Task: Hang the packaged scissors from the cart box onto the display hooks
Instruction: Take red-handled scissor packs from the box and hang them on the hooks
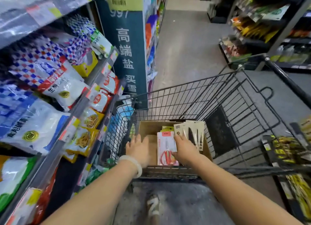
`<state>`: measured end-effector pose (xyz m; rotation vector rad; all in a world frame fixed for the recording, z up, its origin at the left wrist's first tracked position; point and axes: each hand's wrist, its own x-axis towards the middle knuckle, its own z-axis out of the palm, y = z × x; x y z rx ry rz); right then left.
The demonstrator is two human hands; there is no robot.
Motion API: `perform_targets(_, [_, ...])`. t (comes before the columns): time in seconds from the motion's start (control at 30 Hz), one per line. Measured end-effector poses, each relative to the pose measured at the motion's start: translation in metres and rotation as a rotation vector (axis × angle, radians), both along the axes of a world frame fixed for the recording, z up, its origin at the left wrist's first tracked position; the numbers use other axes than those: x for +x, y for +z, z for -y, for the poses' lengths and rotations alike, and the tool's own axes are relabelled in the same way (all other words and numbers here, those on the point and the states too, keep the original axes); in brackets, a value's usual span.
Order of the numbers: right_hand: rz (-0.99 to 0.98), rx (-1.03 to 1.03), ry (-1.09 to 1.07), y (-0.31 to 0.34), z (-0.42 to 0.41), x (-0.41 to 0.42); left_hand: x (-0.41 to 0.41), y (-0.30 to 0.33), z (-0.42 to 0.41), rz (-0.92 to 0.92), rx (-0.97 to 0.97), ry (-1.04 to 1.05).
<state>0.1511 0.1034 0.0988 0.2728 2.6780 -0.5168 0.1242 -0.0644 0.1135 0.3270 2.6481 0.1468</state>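
Observation:
A brown cardboard box (148, 129) sits in the near end of a black wire cart (218, 97). Inside it stands a pink card pack of red-handled scissors (165, 145), with several beige packs of dark-bladed items (191, 132) leaning to its right. My right hand (184, 149) rests over the pink pack's right edge, fingers curled onto it; whether it lifts the pack I cannot tell. My left hand (138, 148), with a pale bracelet on the wrist, lies flat inside the box's left part, fingers apart, holding nothing. No display hooks are clearly seen.
Shelves of bagged goods (50, 83) run close along the left, touching the cart's left side. A dark blue sign pillar (127, 56) stands ahead left. More shelving (269, 31) lines the right across a grey aisle floor (185, 48). My shoe (153, 206) shows below.

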Motion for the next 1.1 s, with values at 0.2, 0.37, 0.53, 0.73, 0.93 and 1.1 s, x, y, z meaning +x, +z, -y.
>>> perform_targets(0.2, [0.187,-0.106,-0.119,-0.055,-0.026,-0.044,-0.061,-0.058,-0.021,0.196,0.083,0.059])
perform_targets(0.37, [0.355,-0.202,-0.255,-0.108,-0.037,-0.079,-0.092,-0.108,-0.034,0.431,0.103,0.106])
perform_targets(0.53, [0.456,-0.268,-0.357,-0.163,-0.036,-0.093,-0.105,-0.149,-0.044,0.568,0.143,0.157])
perform_targets(0.73, [0.49,-0.139,-0.488,-0.207,-0.035,-0.093,-0.116,-0.183,-0.051,0.631,0.17,0.286])
perform_targets(0.93, [0.555,-0.25,-0.589,-0.216,-0.037,-0.093,-0.115,-0.18,-0.052,0.666,0.153,0.387])
perform_targets(1.1, [0.467,-0.668,-0.615,-0.189,-0.055,-0.098,-0.118,-0.164,-0.056,0.708,0.324,0.544])
